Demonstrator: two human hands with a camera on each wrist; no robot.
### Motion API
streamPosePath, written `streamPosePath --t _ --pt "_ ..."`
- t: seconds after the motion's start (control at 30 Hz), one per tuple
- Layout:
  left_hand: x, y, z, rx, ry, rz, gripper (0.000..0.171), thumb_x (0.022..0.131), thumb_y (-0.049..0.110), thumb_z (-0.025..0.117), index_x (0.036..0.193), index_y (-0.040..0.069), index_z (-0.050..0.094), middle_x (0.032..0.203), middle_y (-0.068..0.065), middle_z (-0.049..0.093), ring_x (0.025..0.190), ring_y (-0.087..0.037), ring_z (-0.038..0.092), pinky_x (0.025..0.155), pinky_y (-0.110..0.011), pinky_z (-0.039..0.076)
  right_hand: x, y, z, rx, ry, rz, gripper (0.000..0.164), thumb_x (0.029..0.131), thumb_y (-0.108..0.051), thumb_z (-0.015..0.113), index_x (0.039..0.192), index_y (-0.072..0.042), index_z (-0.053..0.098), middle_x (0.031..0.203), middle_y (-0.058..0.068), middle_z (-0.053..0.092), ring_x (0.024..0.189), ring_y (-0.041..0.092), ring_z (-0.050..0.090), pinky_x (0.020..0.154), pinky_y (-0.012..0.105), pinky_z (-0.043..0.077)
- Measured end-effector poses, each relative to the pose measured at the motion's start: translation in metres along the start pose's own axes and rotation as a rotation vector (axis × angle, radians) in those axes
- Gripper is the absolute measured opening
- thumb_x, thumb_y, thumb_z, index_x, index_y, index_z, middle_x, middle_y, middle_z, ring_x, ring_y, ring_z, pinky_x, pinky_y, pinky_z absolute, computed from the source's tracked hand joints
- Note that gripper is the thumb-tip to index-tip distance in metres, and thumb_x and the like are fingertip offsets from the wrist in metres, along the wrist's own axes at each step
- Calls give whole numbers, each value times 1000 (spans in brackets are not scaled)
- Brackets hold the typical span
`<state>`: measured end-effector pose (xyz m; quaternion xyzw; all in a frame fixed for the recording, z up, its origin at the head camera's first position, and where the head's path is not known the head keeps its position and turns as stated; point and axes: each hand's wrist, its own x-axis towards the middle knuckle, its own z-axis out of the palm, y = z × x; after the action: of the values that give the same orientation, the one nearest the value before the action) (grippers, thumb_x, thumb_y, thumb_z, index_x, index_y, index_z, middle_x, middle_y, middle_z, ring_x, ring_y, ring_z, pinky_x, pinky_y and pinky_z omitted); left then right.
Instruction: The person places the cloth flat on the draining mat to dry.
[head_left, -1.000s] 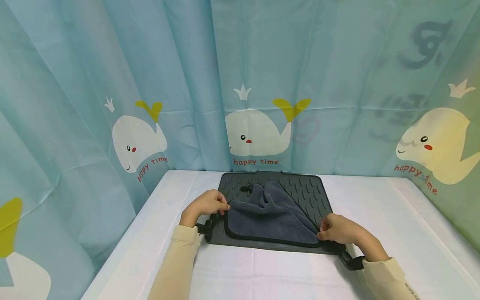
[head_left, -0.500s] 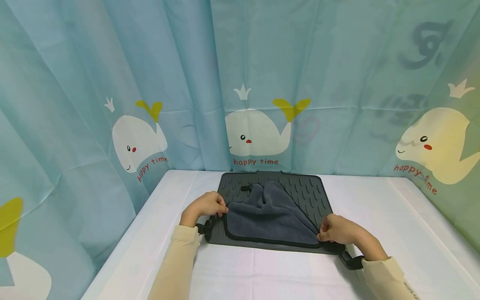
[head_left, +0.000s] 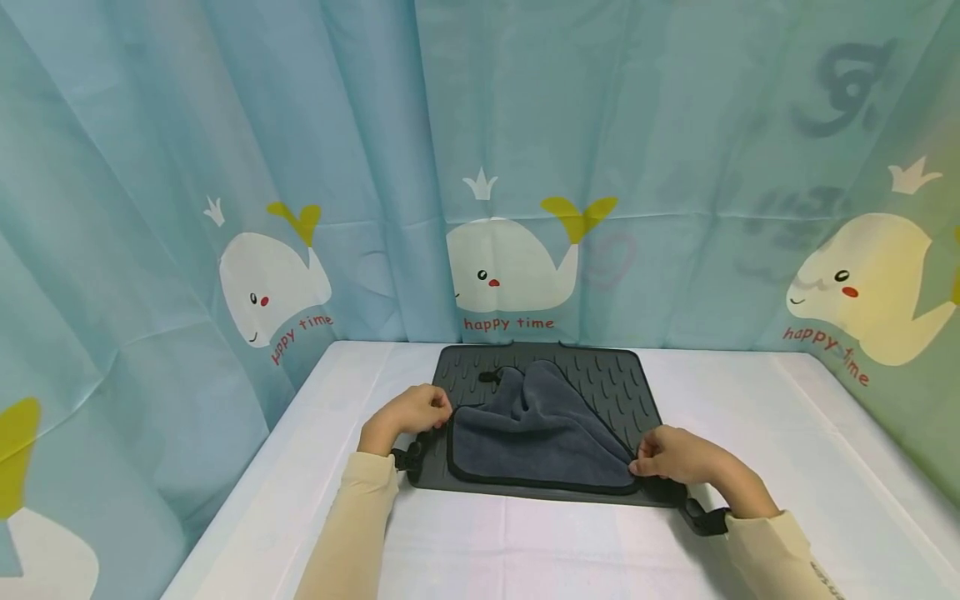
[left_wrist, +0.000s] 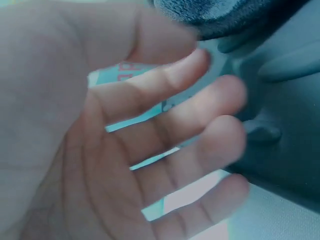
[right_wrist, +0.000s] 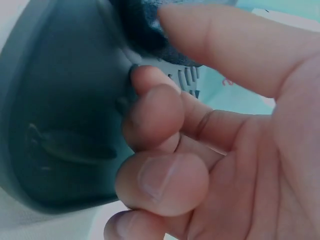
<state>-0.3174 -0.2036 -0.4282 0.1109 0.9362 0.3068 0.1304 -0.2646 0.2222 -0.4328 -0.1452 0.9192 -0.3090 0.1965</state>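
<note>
A dark grey-blue cloth (head_left: 540, 450) with a black edging lies rumpled on a dark grey ribbed mat (head_left: 615, 383), its upper part bunched into folds. Beside its left edge is my left hand (head_left: 416, 408); the left wrist view shows the fingers (left_wrist: 200, 102) loosely extended, with the cloth's edge (left_wrist: 210, 17) just past the thumb tip. At the lower right corner of the cloth my right hand (head_left: 678, 457) pinches the edging. In the right wrist view the thumb lies over the cloth (right_wrist: 145, 25), and the other fingers (right_wrist: 155, 115) are curled below.
A small black tab (head_left: 489, 377) sticks out at the cloth's upper left. The mat lies on a white-covered table (head_left: 510, 542). Behind and at both sides hangs a blue-green curtain (head_left: 375, 125) printed with whales.
My left hand has let go of the cloth's left edge and drawn slightly away to the left. My right hand stays at its corner. The head view has shifted a little.
</note>
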Motion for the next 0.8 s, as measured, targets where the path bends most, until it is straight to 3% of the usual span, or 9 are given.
streamPosePath --t 0.23,0.47,0.8 --pt "2 3 0 -6 123 80 14 100 21 64 94 11 71 78 -2 65 63 -14 53 60 -28 44 0 0 -3 16 4 -19 23 96 -24 70 86 -7 59 72 0 51 68 16 47 57 29 37" --pt "7 10 8 -15 250 96 13 100 22 66 92 13 71 74 -1 59 61 -15 49 60 -29 41 1 -2 -3 5 77 -66 20 98 -24 68 90 -7 62 76 2 57 71 17 51 60 30 41" --pt "11 26 17 15 324 131 7 99 22 69 95 17 73 77 2 63 67 -14 55 63 -31 44 8 -3 3 -40 188 -158 17 97 -23 68 89 -10 61 73 -4 52 66 10 47 59 26 38"
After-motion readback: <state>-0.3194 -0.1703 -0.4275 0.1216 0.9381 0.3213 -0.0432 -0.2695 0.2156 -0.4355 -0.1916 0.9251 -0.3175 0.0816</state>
